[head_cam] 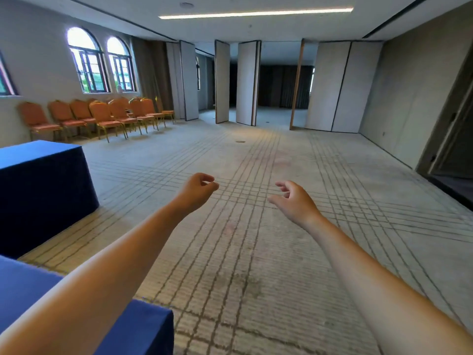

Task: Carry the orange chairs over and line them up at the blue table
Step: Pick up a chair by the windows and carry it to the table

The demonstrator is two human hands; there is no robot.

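- The orange chairs [102, 116] were seen lined up in a row against the far left wall, under the arched windows [102, 62], with their gold-coloured legs set on the carpet [256, 252].
- No chair was held. The row was well apart from both hands, farther into the room and to the left of them.
- The blue table [38, 160], draped to the floor in dark blue cloth, was found at the left edge, between the chairs and the viewer, with open carpet left between it and the row.
- A second cloth-covered table [143, 329] was seen at the lower left corner, partly crossed by the left forearm.
- The left hand [198, 188] was stretched forward over the carpet, its fingers loosely curled toward the thumb and nothing gripped in them.
- The right hand [294, 201] was held out beside it, palm turned inward, its fingers relaxed and spread apart, with nothing in it.
- Folding wall panels [245, 83] were seen standing partly open at the far end, with a darker room behind them.
- A light strip [256, 13] was lit across the ceiling.
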